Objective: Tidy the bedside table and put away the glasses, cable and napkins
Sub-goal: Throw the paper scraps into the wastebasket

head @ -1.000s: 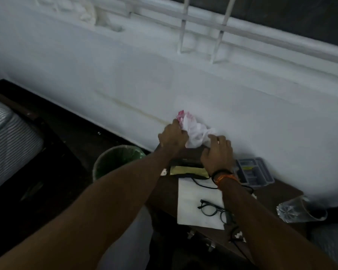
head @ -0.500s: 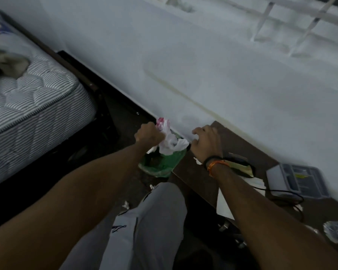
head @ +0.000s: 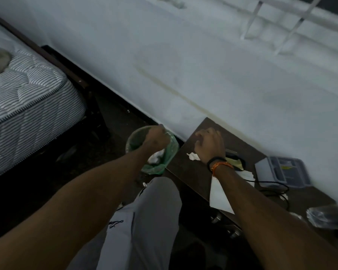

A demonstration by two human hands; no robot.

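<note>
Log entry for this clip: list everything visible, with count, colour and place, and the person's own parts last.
Bin: one, green liner, on the floor left of the table.
Crumpled napkins: white, inside the bin.
Bedside table: one, dark brown, against the wall.
Napkin scrap: one, white, on the table by the right wrist.
Paper sheet: one, white, on the table.
Cable: one, black, on the table.
Organiser box: one, grey, near the wall.
Mattress: one, striped, far left.
Left hand: over the bin, fingers curled.
Right hand: resting on the table.

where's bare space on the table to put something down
Bare wood shows at the table's near-left part, between its left edge and the right hand. The right half is crowded: paper, cable, grey box, glass.
</note>
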